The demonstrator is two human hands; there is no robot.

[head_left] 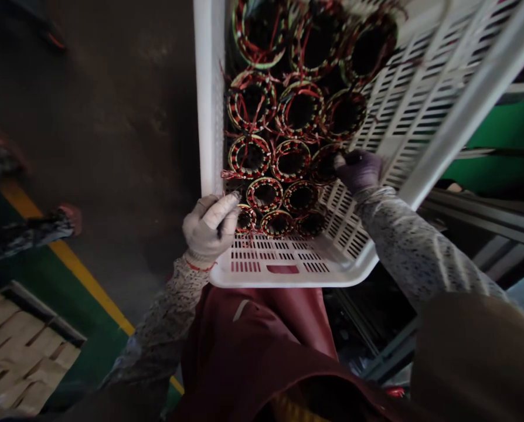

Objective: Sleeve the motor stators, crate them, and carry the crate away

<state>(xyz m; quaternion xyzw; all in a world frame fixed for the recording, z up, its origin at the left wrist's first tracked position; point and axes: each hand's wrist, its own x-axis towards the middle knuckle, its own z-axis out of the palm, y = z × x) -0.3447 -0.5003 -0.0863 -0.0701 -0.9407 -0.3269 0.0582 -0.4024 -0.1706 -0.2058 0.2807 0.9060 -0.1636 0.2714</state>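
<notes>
A white slotted plastic basket [283, 278] holds several rows of ring-shaped wound stators [300, 110] with red wires and pale-green rims. My left hand [211, 225], in a whitish glove, is at the near left edge of the basket. Its fingers are curled in a pinch near the front stators; what lies between them is too small and dark to make out. On the right, my right hand [362, 170], in a purple glove with a pale thumb tip, grips the rim of a stator [318, 167] in the third column. Its other fingers are partly hidden.
A red apron [262, 328] hangs in front of my body, below the basket. Metal frames [482, 217] and a green surface [508, 138] lie to the right. At left, a person's hand [71, 220] shows near a yellow floor line [86, 281] and a box of tan pieces [20, 351].
</notes>
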